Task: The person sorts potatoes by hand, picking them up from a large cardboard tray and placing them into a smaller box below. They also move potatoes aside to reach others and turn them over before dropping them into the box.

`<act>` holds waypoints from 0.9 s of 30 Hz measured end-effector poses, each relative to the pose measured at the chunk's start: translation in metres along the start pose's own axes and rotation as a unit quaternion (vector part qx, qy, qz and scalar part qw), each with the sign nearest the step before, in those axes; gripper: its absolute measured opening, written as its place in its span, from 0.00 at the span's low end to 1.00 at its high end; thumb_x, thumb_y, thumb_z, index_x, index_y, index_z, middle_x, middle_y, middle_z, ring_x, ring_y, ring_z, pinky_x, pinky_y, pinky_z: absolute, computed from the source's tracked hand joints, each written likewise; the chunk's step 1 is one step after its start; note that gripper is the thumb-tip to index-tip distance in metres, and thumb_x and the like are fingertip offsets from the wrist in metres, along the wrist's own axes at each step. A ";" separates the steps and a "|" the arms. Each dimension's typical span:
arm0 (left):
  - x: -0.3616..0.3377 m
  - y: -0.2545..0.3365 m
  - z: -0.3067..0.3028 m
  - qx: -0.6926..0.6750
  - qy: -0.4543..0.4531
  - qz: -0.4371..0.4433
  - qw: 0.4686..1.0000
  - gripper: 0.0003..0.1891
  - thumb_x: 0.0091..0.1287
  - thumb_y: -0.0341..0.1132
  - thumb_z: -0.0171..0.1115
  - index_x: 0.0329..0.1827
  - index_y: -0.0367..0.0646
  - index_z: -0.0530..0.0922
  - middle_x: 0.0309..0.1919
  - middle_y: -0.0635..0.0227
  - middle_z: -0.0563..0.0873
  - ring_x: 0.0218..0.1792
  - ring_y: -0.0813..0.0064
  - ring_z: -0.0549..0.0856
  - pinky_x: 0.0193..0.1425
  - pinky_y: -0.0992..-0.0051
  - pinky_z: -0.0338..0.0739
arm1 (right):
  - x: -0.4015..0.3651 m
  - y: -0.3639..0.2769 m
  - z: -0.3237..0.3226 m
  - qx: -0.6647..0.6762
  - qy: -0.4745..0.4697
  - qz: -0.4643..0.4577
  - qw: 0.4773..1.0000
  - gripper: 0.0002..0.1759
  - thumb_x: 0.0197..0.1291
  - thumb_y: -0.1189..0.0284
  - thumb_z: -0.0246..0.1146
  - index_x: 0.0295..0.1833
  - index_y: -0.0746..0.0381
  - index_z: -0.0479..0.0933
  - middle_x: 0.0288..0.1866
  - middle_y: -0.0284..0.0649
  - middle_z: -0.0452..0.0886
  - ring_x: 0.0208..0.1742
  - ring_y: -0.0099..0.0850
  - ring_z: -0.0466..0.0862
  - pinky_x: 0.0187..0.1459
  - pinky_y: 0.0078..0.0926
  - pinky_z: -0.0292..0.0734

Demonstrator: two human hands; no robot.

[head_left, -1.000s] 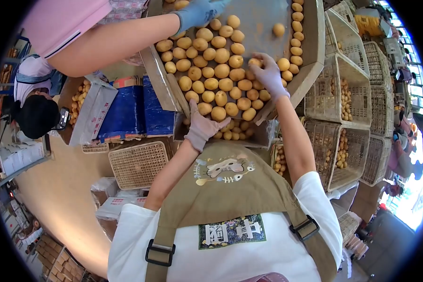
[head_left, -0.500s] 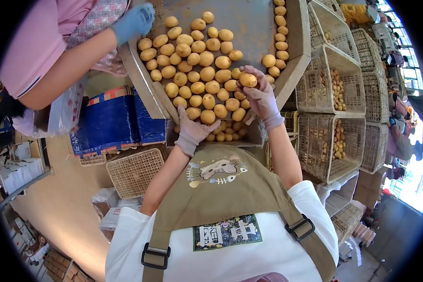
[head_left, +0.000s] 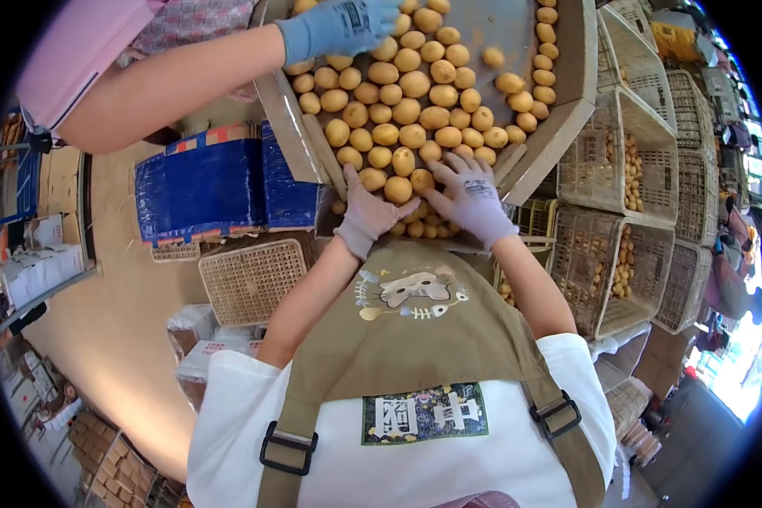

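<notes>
Many yellow-brown potatoes (head_left: 415,85) cover the grey metal sorting table (head_left: 510,25), crowding toward its narrow near end. My left hand (head_left: 369,212), in a pale glove, rests at the left of that opening, thumb and fingers apart around the nearest potatoes. My right hand (head_left: 472,196), also gloved, lies palm down at the right of the opening, its fingers spread and touching potatoes. Neither hand grips one. Below the opening, more potatoes (head_left: 427,227) sit in a container that is partly hidden by my hands and apron.
A co-worker's blue-gloved hand (head_left: 339,32) reaches over the potatoes from the left. Plastic crates (head_left: 580,254) with potatoes are stacked at the right. A blue-wrapped stack (head_left: 201,188) and an upturned-looking crate (head_left: 254,284) stand at the left. Wooden side boards (head_left: 543,152) border the table.
My right hand has come down to the near opening and no longer holds a potato. The co-worker's blue-gloved hand has moved right over the potatoes. The view has shifted.
</notes>
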State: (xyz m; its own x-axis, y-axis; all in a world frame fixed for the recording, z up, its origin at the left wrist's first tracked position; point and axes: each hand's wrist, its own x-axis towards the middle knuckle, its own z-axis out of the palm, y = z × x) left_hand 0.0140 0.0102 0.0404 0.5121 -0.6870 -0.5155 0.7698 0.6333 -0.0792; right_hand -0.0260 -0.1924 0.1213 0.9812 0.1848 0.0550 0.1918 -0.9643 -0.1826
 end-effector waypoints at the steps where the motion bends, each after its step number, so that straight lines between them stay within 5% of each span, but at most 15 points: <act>1: -0.002 0.000 0.005 -0.009 0.028 -0.005 1.000 0.45 0.70 0.75 0.36 0.82 0.55 0.57 0.81 0.65 0.61 0.80 0.53 0.60 0.76 0.32 0.57 | 0.002 -0.001 0.000 0.041 -0.013 0.059 0.997 0.28 0.58 0.58 0.67 0.63 0.55 0.79 0.61 0.47 0.81 0.63 0.46 0.79 0.66 0.46 0.69; 3: -0.003 0.000 0.001 0.010 0.022 -0.005 1.000 0.40 0.73 0.69 0.37 0.81 0.54 0.59 0.80 0.65 0.62 0.80 0.54 0.61 0.76 0.32 0.56 | 0.013 0.000 -0.001 0.119 -0.037 0.173 0.977 0.28 0.58 0.54 0.66 0.64 0.51 0.80 0.65 0.47 0.79 0.68 0.48 0.75 0.69 0.50 0.65; 7: -0.005 -0.002 -0.007 0.054 0.091 -0.008 0.994 0.36 0.74 0.64 0.41 0.78 0.50 0.62 0.78 0.66 0.65 0.78 0.55 0.63 0.77 0.35 0.56 | 0.004 -0.019 0.018 -0.071 -0.005 0.015 0.997 0.21 0.57 0.53 0.66 0.55 0.44 0.85 0.77 0.43 0.68 0.75 0.58 0.64 0.71 0.62 0.60; 10: -0.008 0.000 -0.008 0.054 0.137 -0.025 0.989 0.37 0.72 0.63 0.48 0.77 0.50 0.63 0.77 0.66 0.66 0.77 0.58 0.65 0.78 0.38 0.54 | 0.003 0.004 0.012 0.038 -0.077 0.034 0.996 0.20 0.57 0.52 0.66 0.52 0.47 0.86 0.74 0.41 0.71 0.74 0.56 0.66 0.70 0.64 0.59; 12: -0.007 0.003 -0.010 0.043 0.145 -0.032 0.988 0.37 0.70 0.62 0.53 0.76 0.49 0.64 0.76 0.67 0.67 0.75 0.60 0.66 0.79 0.40 0.54 | 0.013 0.010 0.006 0.139 0.008 0.156 0.978 0.17 0.58 0.58 0.66 0.50 0.51 0.86 0.58 0.43 0.81 0.65 0.48 0.76 0.67 0.50 0.69; 14: -0.001 0.005 -0.015 0.028 0.137 -0.029 0.990 0.38 0.69 0.61 0.58 0.75 0.49 0.64 0.76 0.67 0.68 0.74 0.62 0.67 0.80 0.42 0.53 | 0.013 0.002 0.000 -0.036 0.072 0.043 0.996 0.15 0.59 0.60 0.66 0.50 0.52 0.86 0.53 0.47 0.83 0.59 0.46 0.80 0.62 0.42 0.74; 17: -0.008 0.003 0.010 0.029 0.106 -0.001 0.994 0.42 0.68 0.70 0.54 0.79 0.58 0.60 0.79 0.69 0.64 0.79 0.61 0.60 0.78 0.34 0.46 | 0.029 0.021 -0.007 0.212 -0.038 0.194 0.957 0.17 0.60 0.56 0.65 0.50 0.52 0.86 0.56 0.49 0.81 0.61 0.49 0.78 0.65 0.48 0.69; 18: -0.011 0.003 0.020 0.027 0.096 0.000 0.995 0.43 0.68 0.71 0.53 0.80 0.60 0.59 0.79 0.69 0.63 0.80 0.60 0.58 0.78 0.32 0.45 | 0.040 0.028 -0.010 0.215 -0.001 0.233 0.948 0.24 0.60 0.51 0.64 0.59 0.47 0.83 0.66 0.50 0.75 0.70 0.53 0.71 0.69 0.63 0.60; 20: -0.008 0.003 0.016 0.016 0.070 -0.008 0.997 0.46 0.66 0.76 0.49 0.82 0.62 0.57 0.80 0.67 0.62 0.81 0.56 0.55 0.78 0.30 0.41 | 0.046 0.025 0.009 0.069 -0.016 0.190 0.979 0.32 0.59 0.47 0.64 0.69 0.41 0.76 0.77 0.50 0.65 0.79 0.60 0.58 0.70 0.75 0.48; 22: -0.004 0.003 0.014 -0.003 0.101 -0.007 0.995 0.49 0.64 0.79 0.45 0.83 0.60 0.56 0.81 0.64 0.60 0.81 0.51 0.54 0.78 0.30 0.40 | 0.036 0.000 0.024 0.032 -0.125 0.131 0.983 0.40 0.56 0.44 0.65 0.77 0.31 0.67 0.86 0.48 0.52 0.84 0.65 0.44 0.75 0.73 0.36; 27: 0.009 0.005 -0.012 0.010 0.054 -0.014 0.998 0.56 0.59 0.84 0.39 0.84 0.56 0.54 0.82 0.61 0.58 0.80 0.45 0.55 0.77 0.33 0.47 | 0.009 -0.006 0.026 0.041 -0.132 0.048 0.989 0.40 0.55 0.45 0.67 0.76 0.27 0.68 0.85 0.48 0.54 0.84 0.63 0.44 0.77 0.68 0.38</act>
State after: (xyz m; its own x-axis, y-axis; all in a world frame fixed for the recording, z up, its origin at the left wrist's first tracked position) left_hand 0.0183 0.0111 0.0250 0.4471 -0.6607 -0.6030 0.7909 0.6069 -0.0786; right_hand -0.0182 -0.1798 0.0971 0.9640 0.1469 -0.2218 0.0880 -0.9629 -0.2552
